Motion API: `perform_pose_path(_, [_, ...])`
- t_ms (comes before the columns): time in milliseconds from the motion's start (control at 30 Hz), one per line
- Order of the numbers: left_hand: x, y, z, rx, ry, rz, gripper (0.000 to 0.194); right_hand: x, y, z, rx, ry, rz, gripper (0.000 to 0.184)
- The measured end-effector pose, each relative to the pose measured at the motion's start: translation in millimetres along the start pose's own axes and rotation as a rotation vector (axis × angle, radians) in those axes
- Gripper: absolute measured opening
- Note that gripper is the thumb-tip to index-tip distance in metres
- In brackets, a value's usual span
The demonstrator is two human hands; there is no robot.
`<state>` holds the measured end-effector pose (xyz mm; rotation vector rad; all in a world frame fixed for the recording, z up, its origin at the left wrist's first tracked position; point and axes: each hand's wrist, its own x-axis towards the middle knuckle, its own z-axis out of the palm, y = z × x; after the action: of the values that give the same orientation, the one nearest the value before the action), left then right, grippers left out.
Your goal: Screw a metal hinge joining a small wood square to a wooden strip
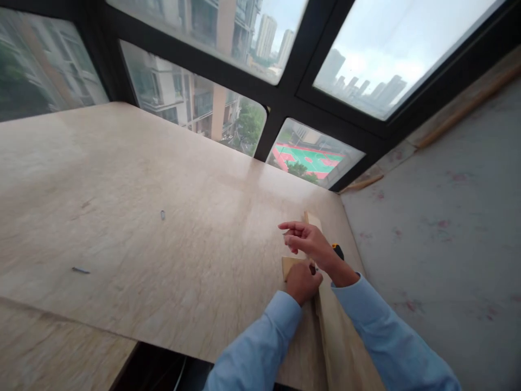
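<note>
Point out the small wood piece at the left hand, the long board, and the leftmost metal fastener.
Small wood piece (pixel 289 265): head view, its exposed corner beside the left hand (pixel 303 281).
Long board (pixel 338 328): head view, bare face near the bottom.
Leftmost metal fastener (pixel 81 270): head view, the middle of its length.

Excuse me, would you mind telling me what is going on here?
A person in light blue sleeves has their left hand on a small pale wooden piece, near a long pale wooden plank. The right hand is raised beside it, partly curled; what it holds, if anything, is unclear. Two small grey metal pieces lie farther left on the beige marbled surface.
</note>
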<state>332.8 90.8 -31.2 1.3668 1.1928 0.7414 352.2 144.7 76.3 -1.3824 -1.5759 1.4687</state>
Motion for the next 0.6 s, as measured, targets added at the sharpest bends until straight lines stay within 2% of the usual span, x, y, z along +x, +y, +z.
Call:
perform_pose_path(100, [4,-2,-0.7,0.110,0.052,0.012,0.009,-37,22,-45,0.060,0.170,-0.033,0.026])
perform_pose_path(200, [4,-3,-3.2,0.101,0.050,0.027,0.012,-66,52,-68,0.177,0.322,-0.086,0.023])
perform_pose_path(300, [5,-5,-3.5,0.079,0.042,0.038,0.015,-81,80,-72,0.217,0.467,-0.117,0.028])
perform_pose_path(433, [8,-10,-3.1,-0.001,0.000,0.026,0.023,-87,109,-70,0.089,0.600,-0.190,0.030])
perform_pose_path(533, [9,-14,-3.9,-0.067,-0.030,-0.010,0.026,-91,126,-71,-0.052,0.616,-0.301,0.022])
perform_pose_path(600, [9,-15,-5.0,-0.116,-0.050,-0.032,0.028,-94,135,-72,-0.149,0.579,-0.388,0.018])
